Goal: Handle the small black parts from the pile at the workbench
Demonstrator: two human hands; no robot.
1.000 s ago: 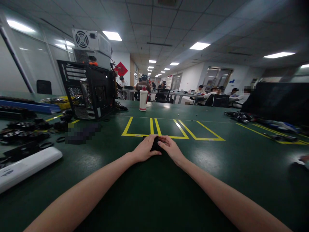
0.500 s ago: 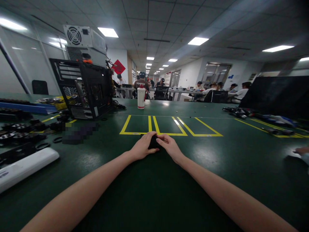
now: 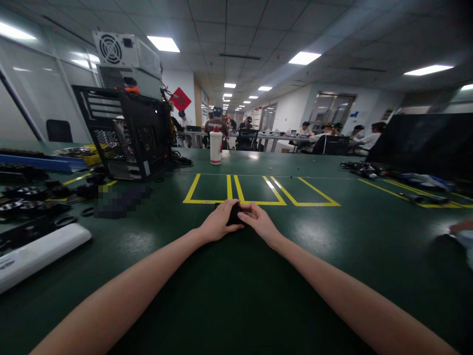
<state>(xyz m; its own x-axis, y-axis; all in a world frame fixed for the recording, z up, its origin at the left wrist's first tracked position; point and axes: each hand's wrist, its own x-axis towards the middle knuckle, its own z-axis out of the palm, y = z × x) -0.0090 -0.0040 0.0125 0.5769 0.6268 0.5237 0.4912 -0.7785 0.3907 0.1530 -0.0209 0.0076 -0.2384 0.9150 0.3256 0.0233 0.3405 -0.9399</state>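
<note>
A small black object (image 3: 233,216) sits between my hands at the middle of the green table (image 3: 236,296), just in front of the yellow tape outlines. Its exact kind is hidden by my fingers. My left hand (image 3: 219,220) wraps over it from the left, fingers on the top and far side, thumb along the near side. From the right, my right hand (image 3: 259,225) pinches its right end with thumb and fingertips. The object looks low, on or close to the tabletop; I cannot tell which.
An open black computer case (image 3: 127,133) with power supplies (image 3: 125,54) on top stands left. A white cup (image 3: 216,147) is straight ahead. Black parts and a long white object (image 3: 44,256) lie left. Another person's hand (image 3: 461,228) shows at the right edge.
My two hands keep their hold on the black object almost unmoved. The view has shifted slightly, and the other person's hand at the right edge has changed position a little.
</note>
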